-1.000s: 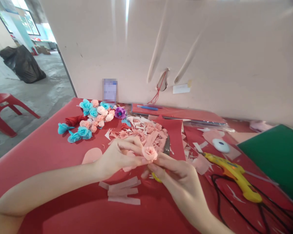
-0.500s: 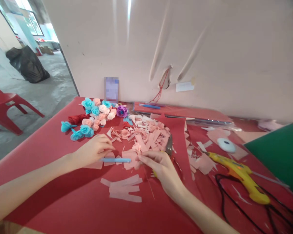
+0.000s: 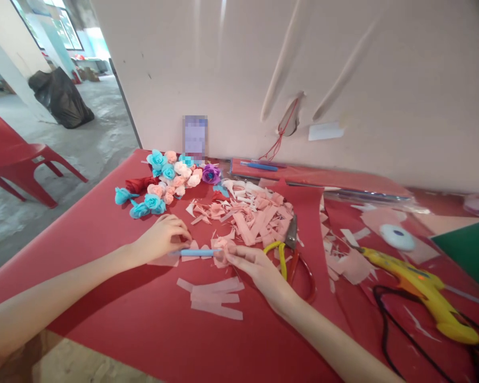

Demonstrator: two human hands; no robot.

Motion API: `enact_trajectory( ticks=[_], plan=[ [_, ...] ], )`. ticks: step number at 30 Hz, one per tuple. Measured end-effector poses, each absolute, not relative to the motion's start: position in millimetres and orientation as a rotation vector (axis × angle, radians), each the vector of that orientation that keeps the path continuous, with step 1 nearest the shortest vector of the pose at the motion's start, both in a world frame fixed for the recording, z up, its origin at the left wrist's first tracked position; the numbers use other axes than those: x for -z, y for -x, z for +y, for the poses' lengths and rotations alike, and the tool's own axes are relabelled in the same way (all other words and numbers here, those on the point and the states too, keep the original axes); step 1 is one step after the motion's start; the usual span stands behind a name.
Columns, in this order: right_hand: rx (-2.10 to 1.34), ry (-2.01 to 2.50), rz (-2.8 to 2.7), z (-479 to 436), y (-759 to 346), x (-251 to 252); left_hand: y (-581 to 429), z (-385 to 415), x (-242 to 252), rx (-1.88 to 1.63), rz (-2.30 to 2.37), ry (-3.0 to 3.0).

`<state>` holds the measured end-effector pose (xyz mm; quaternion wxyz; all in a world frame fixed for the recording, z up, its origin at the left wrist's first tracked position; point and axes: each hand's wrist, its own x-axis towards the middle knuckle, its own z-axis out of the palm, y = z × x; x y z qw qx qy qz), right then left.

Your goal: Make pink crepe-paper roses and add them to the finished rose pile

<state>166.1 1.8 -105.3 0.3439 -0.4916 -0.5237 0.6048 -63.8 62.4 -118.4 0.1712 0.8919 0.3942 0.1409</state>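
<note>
**Right hand (image 3: 255,266) pinching a pale-pink paper rose (image 3: 224,243) at a red-covered table (image 3: 143,327)**

At far left, well beyond the left hand (image 3: 159,238), stands a red plastic chair (image 3: 14,154). Nearer, just past that hand, lies a cluster of blue, pink, white, red and purple paper flowers (image 3: 182,169). The left hand curves at the left end of a slim light-blue stick (image 3: 197,253); whether it grips cannot be told. The stick spans the gap between the separated hands, its other end at the rose. Flat pale-pink paper strips (image 3: 217,298) lie on the near side of that gap. Beyond the right hand are heaped pink paper scraps (image 3: 259,215) and yellow-and-red-handled cutters (image 3: 291,239); well to its right, a yellow glue gun (image 3: 415,287).
</note>
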Motion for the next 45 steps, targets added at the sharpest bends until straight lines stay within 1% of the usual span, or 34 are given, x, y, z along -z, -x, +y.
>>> enact_trajectory(
  ticks=[19, 29, 34, 42, 45],
  plan=[
    [-1.516, 1.288, -1.458, 4, -167, 109, 60, 59, 117, -0.437, 1.045, -2.488],
    [-1.483, 1.323, -1.498, 5, -168, 111, 59, 59, 111, -0.441, 1.182, -2.351],
    [-1.444, 1.303, -1.544, 4, -168, 109, 57, 57, 105, -0.512, 1.254, -2.264],
    [-1.235, 1.133, -1.644, -3, -172, 90, 52, 42, 78, -0.778, 1.335, -2.125],
    [-1.022, 0.981, -1.723, -6, -177, 78, 44, 30, 63, -0.832, 1.285, -2.116]
  ],
)
